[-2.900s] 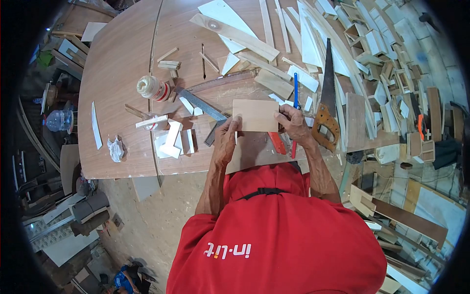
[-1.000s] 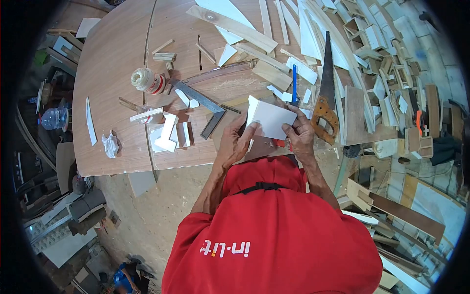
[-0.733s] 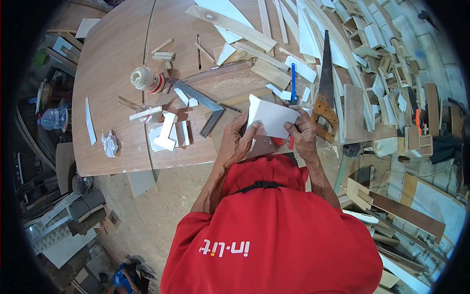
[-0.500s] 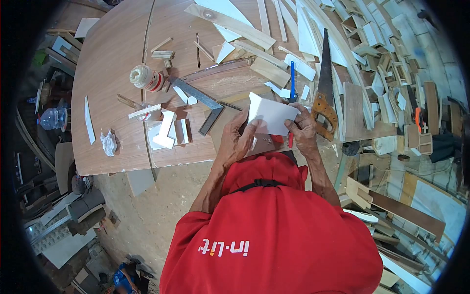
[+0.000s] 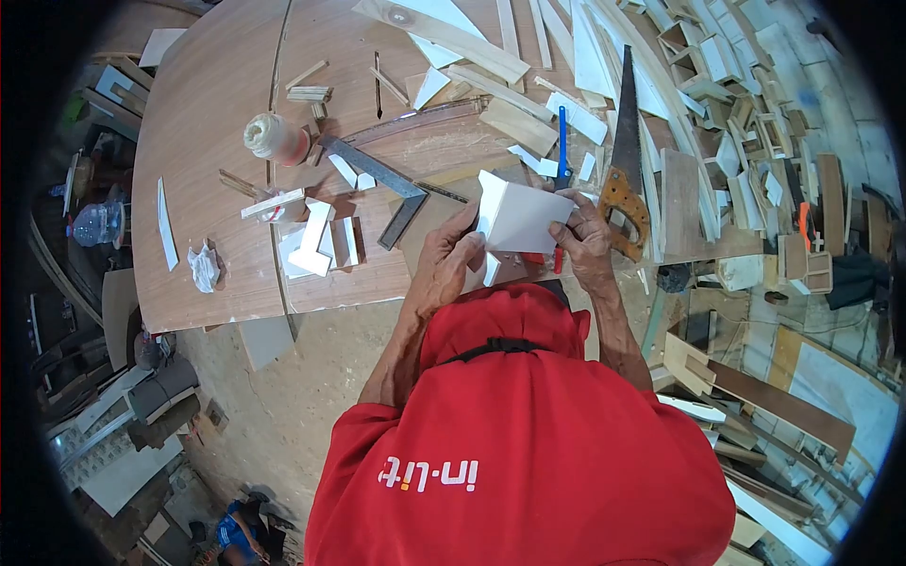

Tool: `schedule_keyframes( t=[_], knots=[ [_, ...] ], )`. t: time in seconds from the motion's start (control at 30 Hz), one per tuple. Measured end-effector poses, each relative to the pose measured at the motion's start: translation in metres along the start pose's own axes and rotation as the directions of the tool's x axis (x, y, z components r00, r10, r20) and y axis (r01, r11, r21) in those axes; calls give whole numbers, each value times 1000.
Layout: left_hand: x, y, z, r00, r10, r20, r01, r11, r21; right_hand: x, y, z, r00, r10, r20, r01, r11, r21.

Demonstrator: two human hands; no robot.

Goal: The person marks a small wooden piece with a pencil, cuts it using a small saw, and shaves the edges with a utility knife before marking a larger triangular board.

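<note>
A small white board piece [image 5: 525, 217] is held up over the near edge of the table, with a raised lip along its left side. My left hand [image 5: 451, 257] grips that left side, thumb low by the lip. A narrow white strip [image 5: 492, 269] shows just below the thumb. My right hand [image 5: 587, 241] pinches the right edge of the board between thumb and fingers. Behind the right hand lies a blue tool [image 5: 562, 141], and red handles show partly beneath the board. A handsaw [image 5: 622, 184] with a wooden handle rests to the right of that hand.
A metal square [image 5: 401, 203] lies left of the hands, near glued white pieces [image 5: 316, 241] and a glue bottle [image 5: 276, 140]. Wood offcuts [image 5: 519, 125] cover the table's far side. Timber scraps [image 5: 774, 401] are stacked at the right. Another person [image 5: 243, 533] is at lower left.
My left thumb has slid off the board's face toward its left edge. The board has tilted slightly, and the whole view has shifted a little.
</note>
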State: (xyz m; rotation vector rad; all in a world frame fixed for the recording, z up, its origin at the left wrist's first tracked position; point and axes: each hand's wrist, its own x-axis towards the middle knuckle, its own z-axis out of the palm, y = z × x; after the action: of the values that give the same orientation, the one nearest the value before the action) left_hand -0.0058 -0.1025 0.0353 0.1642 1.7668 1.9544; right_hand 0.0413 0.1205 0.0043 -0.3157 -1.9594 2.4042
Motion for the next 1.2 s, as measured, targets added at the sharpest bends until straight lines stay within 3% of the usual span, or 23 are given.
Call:
schedule_keyframes(
  t=[0.13, 0.17, 0.3, 0.4, 0.47, 0.7, 0.83, 0.9, 0.93, 1.0, 1.07, 1.13, 1.2],
  knots=[
    [-2, 6, 10, 991, 123, -45, -116, 985, 126, -1, -2, 3, 999, -34, -6, 34, 999, 34],
    [-3, 7, 15, 992, 100, -75, -96, 994, 53, -2, -2, 3, 1000, -19, -10, 20, 999, 47],
    [-3, 9, 19, 985, 125, -121, -116, 990, 78, -1, -1, 0, 1000, -17, -4, 18, 999, 35],
    [-6, 13, 18, 975, 188, -119, -158, 962, 224, -1, -2, 1, 999, -51, 7, 51, 998, 48],
    [-9, 18, 18, 944, 322, -73, -262, 865, 429, -1, -3, 3, 998, -69, 4, 69, 996, 62],
    [-10, 20, 21, 896, 441, -42, -366, 791, 491, 3, -5, 0, 994, -98, 36, 96, 993, 67],
    [-8, 13, 18, 978, 183, -100, -155, 959, 238, 2, -4, 3, 997, -58, -43, 61, 996, 70],
    [-3, 15, 19, 991, 31, -131, -23, 998, 64, 1, -4, 2, 999, 22, -25, -24, 997, -80],
    [0, 13, 18, 993, 40, -114, -32, 997, 68, 3, 1, 0, 999, 8, -39, -12, 997, -80],
    [8, 0, 12, 989, -19, -147, 14, 999, -36, 6, 8, -1, 998, -18, -68, -3, 952, -305],
    [12, -10, 11, 980, -36, -198, 38, 999, 8, 9, 6, 5, 992, -101, -72, 76, 954, -289],
    [16, -22, 6, 968, -128, -216, 109, 989, -97, 12, 1, 12, 998, -33, -62, 26, 993, -112],
    [20, -21, 8, 975, -102, -198, 77, 989, -130, 18, 5, 13, 988, -111, -111, 93, 983, -157]
  ],
)
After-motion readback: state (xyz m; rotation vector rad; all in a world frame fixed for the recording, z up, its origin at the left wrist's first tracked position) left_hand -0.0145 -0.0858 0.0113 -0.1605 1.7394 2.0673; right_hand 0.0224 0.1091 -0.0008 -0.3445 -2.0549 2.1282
